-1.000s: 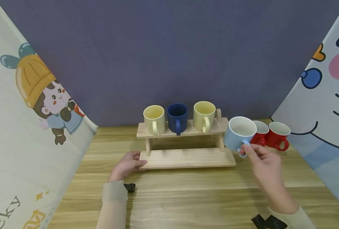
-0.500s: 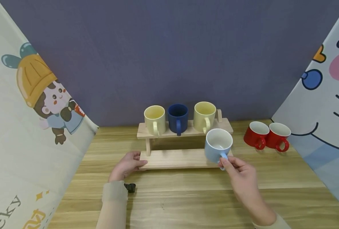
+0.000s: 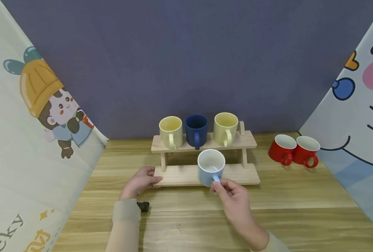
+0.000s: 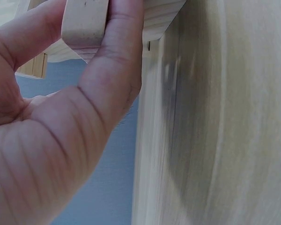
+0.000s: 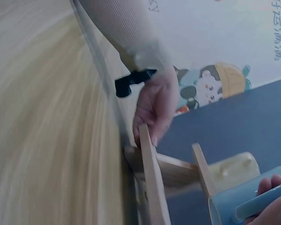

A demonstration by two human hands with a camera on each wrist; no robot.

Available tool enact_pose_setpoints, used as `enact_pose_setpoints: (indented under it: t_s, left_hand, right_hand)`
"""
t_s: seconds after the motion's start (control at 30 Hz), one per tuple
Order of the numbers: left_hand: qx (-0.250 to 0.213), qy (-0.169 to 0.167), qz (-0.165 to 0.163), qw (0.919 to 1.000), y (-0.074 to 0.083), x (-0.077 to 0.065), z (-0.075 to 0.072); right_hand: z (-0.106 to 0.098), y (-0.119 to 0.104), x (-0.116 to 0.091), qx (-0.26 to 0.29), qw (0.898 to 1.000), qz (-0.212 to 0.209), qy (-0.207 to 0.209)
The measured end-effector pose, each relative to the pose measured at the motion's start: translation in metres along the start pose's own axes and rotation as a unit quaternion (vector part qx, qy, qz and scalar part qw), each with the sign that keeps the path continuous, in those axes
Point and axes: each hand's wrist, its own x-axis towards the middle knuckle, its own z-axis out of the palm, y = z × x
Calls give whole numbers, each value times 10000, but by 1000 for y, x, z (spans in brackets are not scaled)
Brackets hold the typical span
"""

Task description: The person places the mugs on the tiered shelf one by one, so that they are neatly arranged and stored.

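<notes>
My right hand [image 3: 235, 203] pinches the handle of a light blue mug [image 3: 211, 164], held upright in front of the lower board of a two-tier wooden rack [image 3: 177, 175]. Whether the mug touches that board I cannot tell. With thumb and fingers my left hand [image 3: 142, 180] grips the left end of the lower board; the left wrist view shows the board's end [image 4: 85, 23] between them. On the upper tier stand a pale yellow mug [image 3: 171, 131], a dark blue mug [image 3: 196, 129] and a second pale yellow mug [image 3: 225, 127], handles facing me.
Two red mugs [image 3: 281, 150] with white insides stand side by side on the wooden table [image 3: 180, 224], right of the rack. A dark blue-grey partition [image 3: 186, 63] rises behind. Printed white panels [image 3: 356, 133] flank the table on both sides.
My right hand has carried the light blue mug leftward, from beside the red mugs to the middle of the lower board. The left hand keeps its grip on the rack's end.
</notes>
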Motion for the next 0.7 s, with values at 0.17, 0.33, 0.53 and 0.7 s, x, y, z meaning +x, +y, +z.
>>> enact_pose_setpoints:
  t_s: [0.17,0.33,0.53,0.7]
  left_hand:
    - [-164,44,-7,9999,-1,1,2]
    - [-383,-37,43,9992,-1,2,3]
    - [-340,-138,102,9993,0,2,3]
    - [-133,10,30,9999,1,2,3]
  right_hand:
    - [20,9,-2,108,9997,129,-176]
    - [40,17,-3,216,9987,327,-323]
    - [63,23,-2,318,9972,518,-426]
    - [79,28,-3,368,9960,683,-438]
